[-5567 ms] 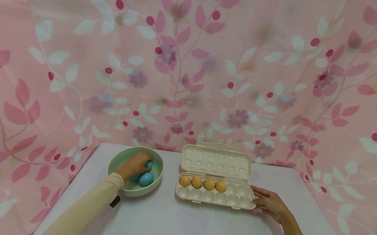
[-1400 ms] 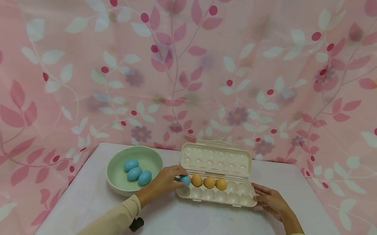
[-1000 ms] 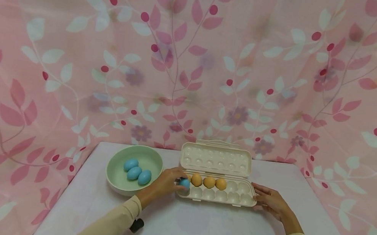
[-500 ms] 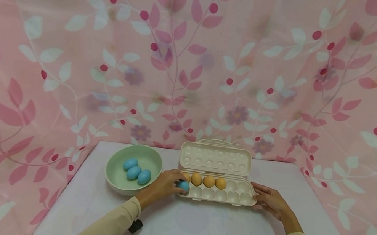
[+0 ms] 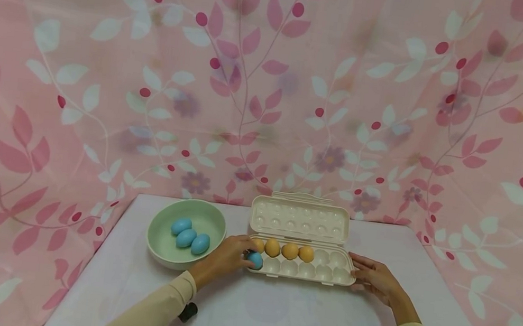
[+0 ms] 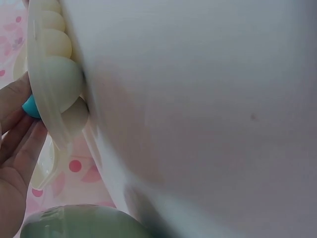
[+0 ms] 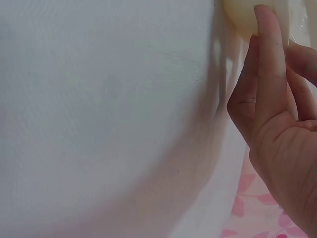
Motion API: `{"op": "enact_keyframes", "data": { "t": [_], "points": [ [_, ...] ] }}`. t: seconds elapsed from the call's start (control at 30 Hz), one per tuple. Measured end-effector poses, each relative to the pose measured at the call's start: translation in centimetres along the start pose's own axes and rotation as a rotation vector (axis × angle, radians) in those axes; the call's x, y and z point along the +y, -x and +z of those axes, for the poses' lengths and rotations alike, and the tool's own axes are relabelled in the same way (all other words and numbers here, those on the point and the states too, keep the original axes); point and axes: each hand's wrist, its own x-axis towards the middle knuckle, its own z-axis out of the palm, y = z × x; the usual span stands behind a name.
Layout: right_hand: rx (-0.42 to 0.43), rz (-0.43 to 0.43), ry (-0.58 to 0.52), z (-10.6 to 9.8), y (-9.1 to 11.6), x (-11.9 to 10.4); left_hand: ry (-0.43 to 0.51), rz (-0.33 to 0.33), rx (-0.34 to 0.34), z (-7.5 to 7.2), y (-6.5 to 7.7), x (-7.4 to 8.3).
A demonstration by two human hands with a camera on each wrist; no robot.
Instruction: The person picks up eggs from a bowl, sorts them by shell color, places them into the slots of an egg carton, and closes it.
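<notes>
My left hand (image 5: 229,255) pinches a blue egg (image 5: 255,260) in the front-left cup of a cream egg carton (image 5: 297,274). In the left wrist view, only a sliver of the blue egg (image 6: 31,107) shows between the fingers, behind the carton's rim. Several yellow eggs (image 5: 290,251) fill the back row from the left. At the carton's right end, my right hand (image 5: 376,278) grips the edge. The right wrist view shows that hand (image 7: 277,114) with its thumb and fingers on either side of the carton's corner.
Left of the carton stands a green bowl (image 5: 161,248) with 3 blue eggs (image 5: 185,238) inside. The carton's lid (image 5: 300,220) is raised behind it. A white cloth (image 5: 274,318) covers the table, and patterned pink curtains (image 5: 261,78) hang around it.
My left hand has carried a blue egg from the bowl to the carton, then shifted it toward the front row and down into the leftmost cup. The right hand has stayed at the carton's end.
</notes>
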Motion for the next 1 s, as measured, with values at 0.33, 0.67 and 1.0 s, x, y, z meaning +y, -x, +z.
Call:
{"op": "enact_keyframes", "data": {
  "t": [0.33, 0.67, 1.0],
  "points": [
    [-0.010, -0.001, -0.003, 0.4, 0.2, -0.1, -0.007, 0.068, 0.078, -0.1, 0.6, -0.2],
    [-0.035, -0.003, -0.001, 0.2, 0.3, -0.2, 0.007, 0.024, 0.146, -1.1, 1.4, 0.1],
    [-0.040, 0.002, 0.016, 0.0, 0.4, -0.8, -0.021, 0.056, 0.210, -1.9, 1.8, -0.3]
  ]
}}
